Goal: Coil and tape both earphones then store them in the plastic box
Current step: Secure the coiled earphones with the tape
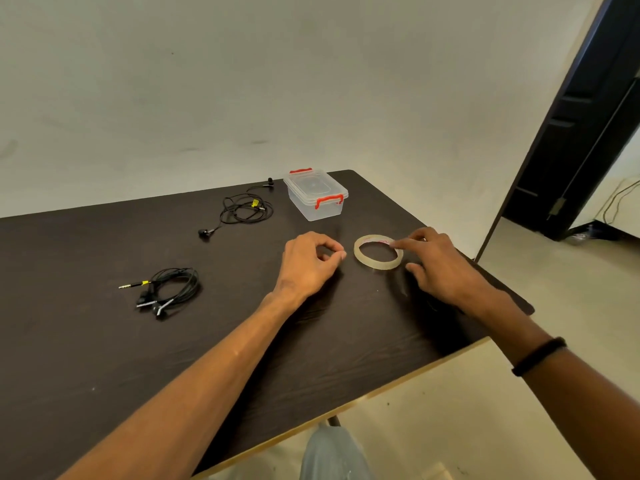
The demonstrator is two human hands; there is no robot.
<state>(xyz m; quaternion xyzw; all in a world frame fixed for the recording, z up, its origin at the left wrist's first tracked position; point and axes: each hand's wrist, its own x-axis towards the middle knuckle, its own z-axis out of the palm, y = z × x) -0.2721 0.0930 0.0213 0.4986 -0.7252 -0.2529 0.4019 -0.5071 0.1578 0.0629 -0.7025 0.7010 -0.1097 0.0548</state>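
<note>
Two black earphones are lying on a dark table (86, 341). The near earphone (166, 291) is sitting toward the table's left side as a tight bundle, with its jack plug pointing left and its two earbuds lying at the bundle's front edge. The far earphone (242, 209) is lying farther back in a loose, untidy loop; one earbud is trailing out toward the front left and the other toward the back right, near the box. The plastic box (317, 195), clear with red latches, is standing just right of the far earphone, close to the table's back edge, with its lid in place.

In front of the box, a roll of clear tape (378, 252) is lying flat on the table. The right hand (440, 265) is resting over the roll's right side, its fingertips touching the top rim while the thumb is lying on the table below the roll; the fingers are extended rather than wrapped round it. The left hand (308, 263) is hovering just left of the roll, fingers curled with thumb and forefinger tips pressed together; whether they are pinching a tape end cannot be told. A dark band (538, 356) is circling the right wrist.
</note>
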